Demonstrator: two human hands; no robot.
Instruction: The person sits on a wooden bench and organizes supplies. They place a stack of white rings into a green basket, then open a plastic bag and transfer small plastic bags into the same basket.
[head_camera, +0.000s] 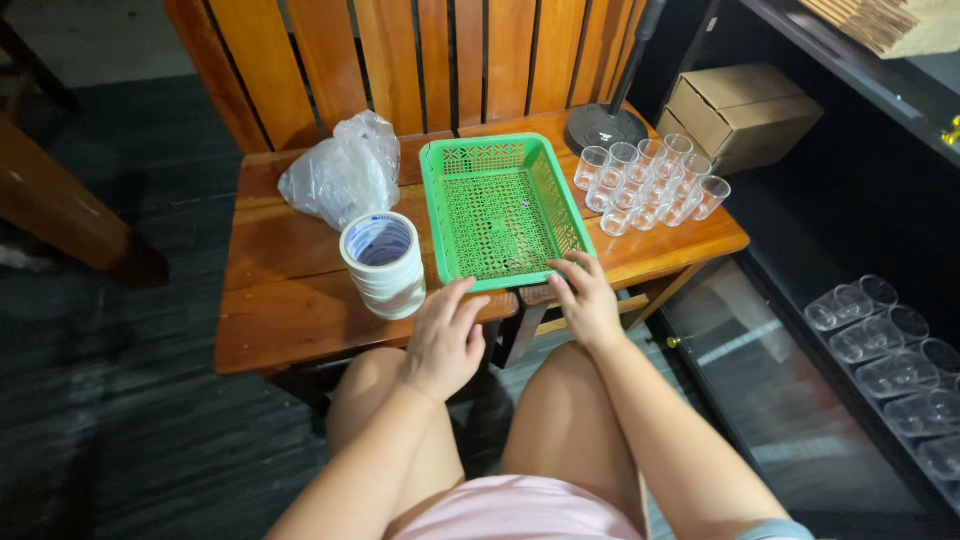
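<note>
Nearest the camera, the left hand (445, 340) lies palm down at the front edge of the wooden bench (290, 300). Its fingers (462, 296) are spread and extended, with the tips reaching the near-left corner of the green basket (500, 210); they grip nothing. The right hand (587, 300) lies palm down at the near-right corner of the basket. Its fingers (572, 270) are loosely spread, resting against the rim, with nothing enclosed.

The green basket is a shallow rectangular plastic tray with perforated lattice walls and floor. It sits flat at the centre of the bench, long axis running away from the person. It is empty except for a few small specks on the floor, too small to identify.

Just left of the basket stands a stack of white tape rolls (384, 262). Behind the stack lies a crumpled clear plastic bag (342, 172). Right of the basket, a cluster of clear plastic cups (650, 185) stands upright in rows. Beyond them rests a round black stand base (605, 127).
</note>
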